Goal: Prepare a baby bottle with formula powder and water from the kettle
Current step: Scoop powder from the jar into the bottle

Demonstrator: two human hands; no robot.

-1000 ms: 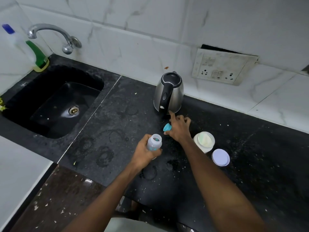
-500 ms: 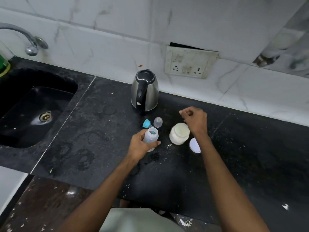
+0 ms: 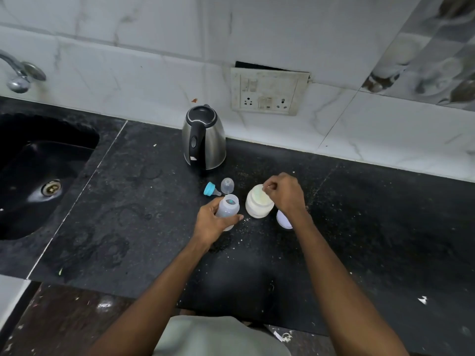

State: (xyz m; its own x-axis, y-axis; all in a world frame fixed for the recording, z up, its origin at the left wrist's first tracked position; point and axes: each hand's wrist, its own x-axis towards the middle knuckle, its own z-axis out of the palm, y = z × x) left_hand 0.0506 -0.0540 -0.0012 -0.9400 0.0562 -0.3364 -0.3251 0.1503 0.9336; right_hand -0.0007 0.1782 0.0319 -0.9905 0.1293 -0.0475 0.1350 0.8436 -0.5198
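My left hand [image 3: 209, 222] grips an open clear baby bottle [image 3: 228, 206] standing on the black counter. Just right of it stands an open white formula jar [image 3: 258, 204] with pale powder inside. My right hand [image 3: 285, 195] hovers over the jar's far rim, fingers curled and pinching a thin scoop handle [image 3: 264, 188] that dips into the powder. The bottle's blue teat ring [image 3: 210, 188] and its clear cap [image 3: 227, 185] lie behind the bottle. A steel kettle [image 3: 204, 141] with a black handle stands further back by the wall.
The jar's white lid [image 3: 282, 219] lies on the counter under my right wrist. A black sink [image 3: 38, 173] and a tap [image 3: 19, 74] are at the left. A wall socket plate [image 3: 267, 91] sits behind the kettle. Powder specks dot the counter [image 3: 359, 214].
My right hand has left the blue teat ring beside the kettle and moved right to the formula jar, now over its mouth. My left hand keeps its hold on the bottle.
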